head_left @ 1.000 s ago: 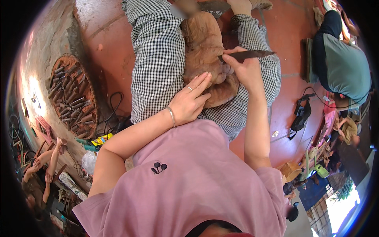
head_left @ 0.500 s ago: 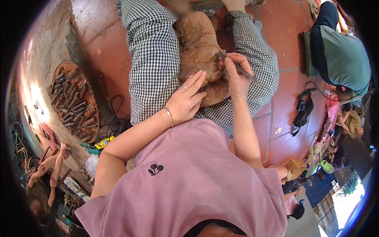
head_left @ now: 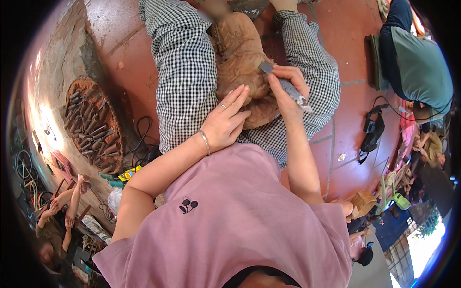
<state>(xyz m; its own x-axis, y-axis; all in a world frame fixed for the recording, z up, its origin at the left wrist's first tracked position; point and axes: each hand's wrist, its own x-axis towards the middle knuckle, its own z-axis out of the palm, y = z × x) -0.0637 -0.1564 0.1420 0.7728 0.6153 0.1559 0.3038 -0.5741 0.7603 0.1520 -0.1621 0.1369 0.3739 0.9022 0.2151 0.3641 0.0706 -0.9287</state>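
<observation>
Carving [head_left: 241, 62] lies between our legs [head_left: 185, 72], already shaped; our right grip [head_left: 287, 100] clasps a grey tool [head_left: 292, 90] at the carving's right edge; our left grip [head_left: 225, 124] rests unclenched on it; remaining work we cannot gauge.

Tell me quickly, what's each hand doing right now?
Left hand: open, fingers extended, resting on the wooden carving.
Right hand: closed, pinching a thin grey strip, possibly sandpaper, at the carving's side.
</observation>
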